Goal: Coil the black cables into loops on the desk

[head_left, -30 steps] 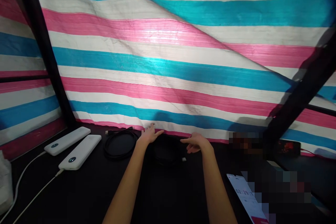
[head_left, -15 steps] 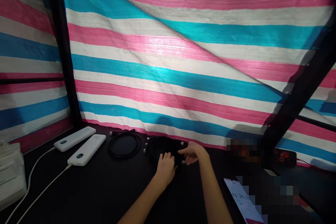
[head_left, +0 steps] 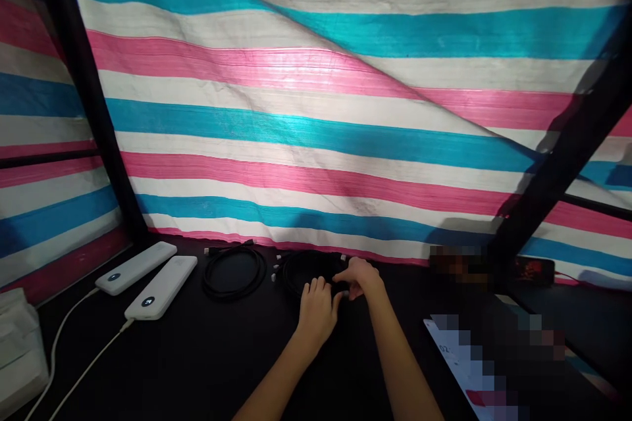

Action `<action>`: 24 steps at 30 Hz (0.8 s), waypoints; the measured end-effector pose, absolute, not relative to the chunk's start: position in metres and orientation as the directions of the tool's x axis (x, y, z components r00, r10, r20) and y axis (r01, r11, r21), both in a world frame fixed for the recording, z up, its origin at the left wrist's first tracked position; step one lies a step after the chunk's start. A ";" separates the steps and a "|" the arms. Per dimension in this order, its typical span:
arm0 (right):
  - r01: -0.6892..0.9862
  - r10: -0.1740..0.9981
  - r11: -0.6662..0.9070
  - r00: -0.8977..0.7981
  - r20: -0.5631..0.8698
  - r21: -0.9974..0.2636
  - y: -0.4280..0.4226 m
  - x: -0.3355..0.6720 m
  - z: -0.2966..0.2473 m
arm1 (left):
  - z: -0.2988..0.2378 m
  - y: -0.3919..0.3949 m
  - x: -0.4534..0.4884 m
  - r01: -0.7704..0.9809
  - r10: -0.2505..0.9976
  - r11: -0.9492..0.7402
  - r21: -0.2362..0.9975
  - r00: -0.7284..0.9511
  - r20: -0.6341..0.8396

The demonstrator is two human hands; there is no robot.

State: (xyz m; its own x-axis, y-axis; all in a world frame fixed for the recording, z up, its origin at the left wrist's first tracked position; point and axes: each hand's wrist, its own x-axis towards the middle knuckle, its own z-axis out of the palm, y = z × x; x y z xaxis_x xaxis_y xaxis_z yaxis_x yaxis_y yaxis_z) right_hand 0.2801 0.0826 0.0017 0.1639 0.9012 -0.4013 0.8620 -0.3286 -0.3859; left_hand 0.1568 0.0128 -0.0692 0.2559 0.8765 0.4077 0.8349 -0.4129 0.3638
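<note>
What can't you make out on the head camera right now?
Head view:
- Whether the left hand or right hand grips the black coiled cable: fingers cover it, and it is dark.
- White connector tips: too small to identify.
- White stack: cut off by the left edge.
- Phone screen: pixelated.

The left hand [head_left: 316,316] has come down from the far edge of the desk [head_left: 197,368] onto the coiled black cable [head_left: 309,273], and the right hand [head_left: 360,278] has closed in over its right side.

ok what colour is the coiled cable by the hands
The coiled cable is black, and it shows best in the head view, against the dark tabletop.
</note>
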 end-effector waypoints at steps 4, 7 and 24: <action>0.848 0.872 -0.377 0.189 -0.452 -0.372 0.083 0.280 0.001 | -0.061 0.013 0.155 0.815 0.879 -0.424 0.396 0.265 0.397; 0.829 0.862 -0.385 0.168 -0.477 -0.404 0.083 0.282 0.000 | -0.059 0.011 0.157 0.777 0.886 -0.417 0.472 0.232 0.401; 0.717 0.851 -0.437 0.135 -0.507 -0.543 0.088 0.293 -0.012 | -0.064 0.005 0.166 0.785 0.919 -0.347 0.513 0.176 0.352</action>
